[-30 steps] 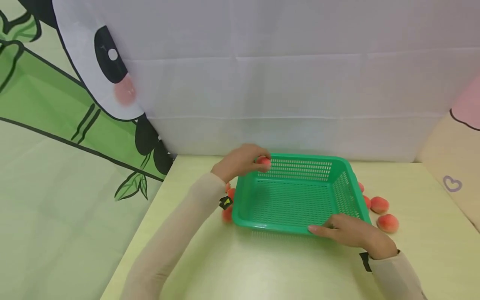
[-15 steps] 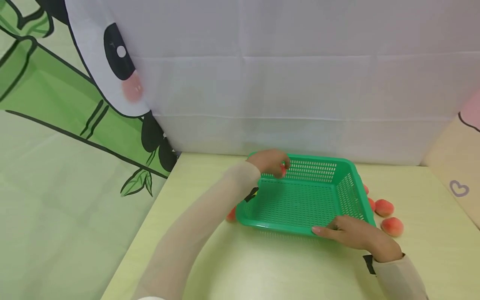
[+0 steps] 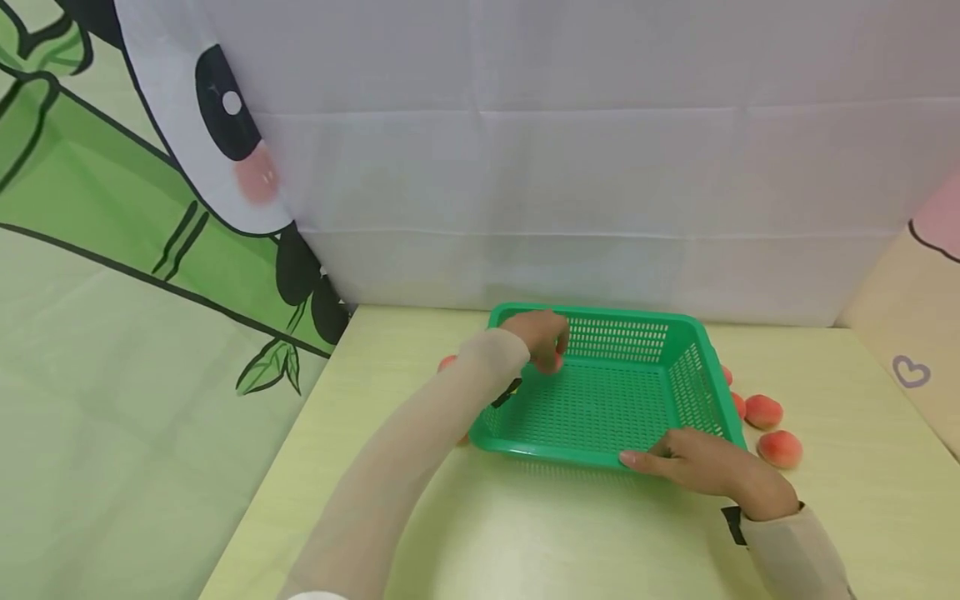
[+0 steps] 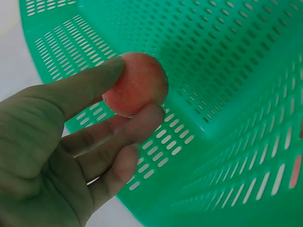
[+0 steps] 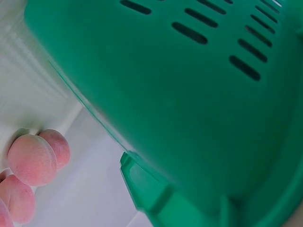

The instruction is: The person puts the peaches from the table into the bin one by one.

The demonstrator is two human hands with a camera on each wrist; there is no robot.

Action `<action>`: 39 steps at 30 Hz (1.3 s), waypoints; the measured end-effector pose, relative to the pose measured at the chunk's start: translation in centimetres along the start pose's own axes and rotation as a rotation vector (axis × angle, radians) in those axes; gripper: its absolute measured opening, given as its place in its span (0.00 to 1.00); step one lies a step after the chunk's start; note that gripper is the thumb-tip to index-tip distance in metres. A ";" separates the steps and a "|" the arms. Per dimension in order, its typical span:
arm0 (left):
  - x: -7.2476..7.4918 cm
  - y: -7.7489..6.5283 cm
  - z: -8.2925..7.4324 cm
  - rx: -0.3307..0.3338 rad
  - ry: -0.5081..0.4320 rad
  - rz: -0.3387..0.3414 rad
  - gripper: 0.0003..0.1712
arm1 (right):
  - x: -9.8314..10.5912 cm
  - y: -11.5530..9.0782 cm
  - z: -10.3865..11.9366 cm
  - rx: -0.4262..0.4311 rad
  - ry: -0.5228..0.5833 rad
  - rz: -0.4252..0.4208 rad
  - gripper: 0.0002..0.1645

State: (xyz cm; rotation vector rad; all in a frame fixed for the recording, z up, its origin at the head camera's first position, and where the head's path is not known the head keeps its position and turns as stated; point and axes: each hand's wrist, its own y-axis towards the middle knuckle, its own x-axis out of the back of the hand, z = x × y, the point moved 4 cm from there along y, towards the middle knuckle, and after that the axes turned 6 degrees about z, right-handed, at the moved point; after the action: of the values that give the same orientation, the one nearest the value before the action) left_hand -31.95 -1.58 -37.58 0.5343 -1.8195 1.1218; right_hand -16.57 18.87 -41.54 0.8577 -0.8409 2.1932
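Observation:
A green plastic basket (image 3: 555,455) with slotted walls sits on the table. My left hand (image 3: 534,332) reaches inside it at the back left, pinching a peach (image 4: 139,85) between thumb and fingertips. In the left wrist view the fruit is held up in front of the slotted wall and floor. At the basket's front right, my right hand (image 3: 705,467) grips the rim, thumb on top; the fingers go out of sight beneath. That hand does not show in the right wrist view, where the basket's outer wall (image 5: 156,104) fills most of the frame.
Several peaches (image 3: 780,448) lie on the table (image 3: 525,533) right of the basket, some partly behind it. To the left, another peach (image 3: 447,362) peeks out beside the left sleeve. A white cloth wall (image 3: 600,192) stands behind the table.
My left hand has carried the peach from above the basket's left rim rightward and down into the basket. The right hand keeps its hold on the rim.

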 end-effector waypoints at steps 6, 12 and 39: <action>-0.4 0.1 -0.6 -0.006 0.119 0.010 0.10 | 0.0 0.0 0.1 -0.002 -0.010 0.006 0.27; -0.4 0.1 -1.1 0.040 0.217 0.018 0.06 | 0.0 0.2 0.2 -0.007 0.030 0.022 0.28; -0.9 1.1 0.5 0.079 0.089 0.062 0.23 | 0.0 0.3 -0.3 0.013 0.032 0.011 0.27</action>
State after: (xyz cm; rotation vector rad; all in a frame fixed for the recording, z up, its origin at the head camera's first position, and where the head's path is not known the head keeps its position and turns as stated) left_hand -32.52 -1.57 -38.97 0.4688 -1.7309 1.2443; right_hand -16.88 18.90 -41.82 0.8244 -0.8189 2.2180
